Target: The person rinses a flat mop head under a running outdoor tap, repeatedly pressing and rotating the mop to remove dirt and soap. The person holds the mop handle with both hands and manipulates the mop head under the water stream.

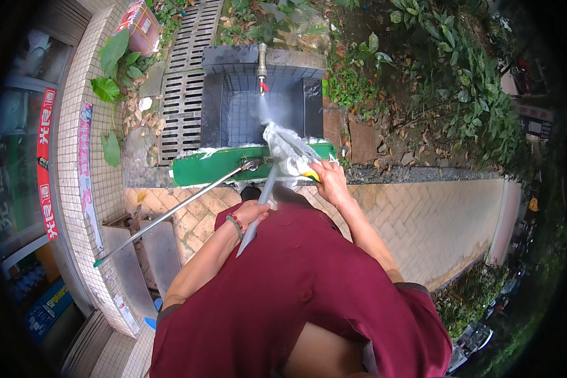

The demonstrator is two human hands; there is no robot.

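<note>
Water sprays from a metal tap point(262, 78) with a red handle into a tiled outdoor basin point(214, 111). A wet white string mop head point(288, 144) lies in the stream, over the basin's front side. My right hand point(331, 182) grips the yellow-and-green part at the end of the mop head. With my left hand point(250, 212), a beaded bracelet on its wrist, I hold the grey mop pole point(270, 184), which slants back against my body. Across the basin's front rests a wide green flat mop point(208, 167) with white fringe; its metal handle point(179, 205) runs down to the left.
A slotted drain grate point(182, 108) runs along the basin's left side. Planted ground point(359, 94) with leaves and bushes lies to the right. Tiled paving point(430, 222) stretches right of me. A tiled wall point(99, 175) and metal plates point(127, 264) stand at left.
</note>
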